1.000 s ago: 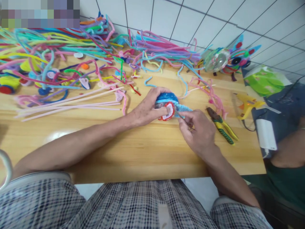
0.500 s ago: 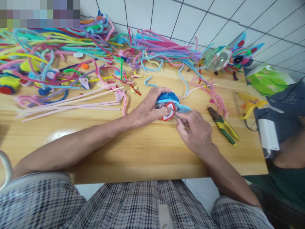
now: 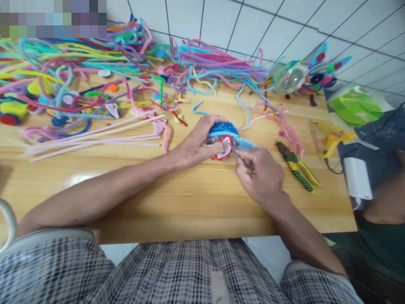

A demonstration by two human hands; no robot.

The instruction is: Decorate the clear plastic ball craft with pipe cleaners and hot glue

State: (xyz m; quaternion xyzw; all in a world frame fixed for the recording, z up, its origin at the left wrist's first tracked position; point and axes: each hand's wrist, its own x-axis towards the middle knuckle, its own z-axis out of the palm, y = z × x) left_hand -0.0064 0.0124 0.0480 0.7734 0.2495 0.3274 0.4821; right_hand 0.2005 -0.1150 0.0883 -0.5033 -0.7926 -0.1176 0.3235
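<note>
My left hand (image 3: 202, 141) is closed round a rounded craft piece wound with blue pipe cleaner (image 3: 223, 128). Its thumb presses beside a white patch with a red fuzzy rim (image 3: 226, 153) on the near side of the piece. A light-blue fuzzy part (image 3: 246, 144) sticks out to the right. In the pinched fingers of my right hand (image 3: 261, 173) is a thin metal tool (image 3: 242, 158), its tip at the patch's right side. Whether it is tweezers or a blade I cannot tell.
Pliers with yellow-green handles (image 3: 299, 169) lie to the right, near a yellow glue gun (image 3: 332, 137) and a white box (image 3: 357, 177). Pipe cleaners (image 3: 221, 63) are heaped along the back. Pale sticks (image 3: 95, 141) lie at left. A finished-looking craft animal (image 3: 316, 80) stands at back right.
My right hand has shifted slightly to the right with the thin metal tool. My left hand and the blue craft piece stay almost where they were.
</note>
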